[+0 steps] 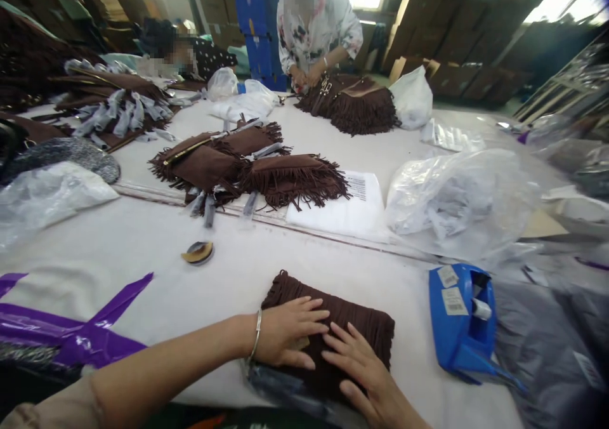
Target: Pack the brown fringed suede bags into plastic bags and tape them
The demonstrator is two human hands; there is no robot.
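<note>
A dark brown fringed bag (342, 302) lies flat on the white table just in front of me. Across its left half rests my left hand (288, 334), palm down with the fingers spread. My right hand (364, 369) lies flat on the lower right part of the bag, its fingers also apart. The two hands nearly meet at the bag's middle. At the bag's near edge, partly under my left wrist, is a dark plastic-wrapped piece (280, 381). My hands hide part of the bag's face.
A blue tape dispenser (450, 334) stands to the right. Purple tape (95, 327) lies at left, near a small roll (197, 252). Beyond are several fringed bags (204, 162), a clear plastic bag (461, 200) and a co-worker (316, 29) handling more bags.
</note>
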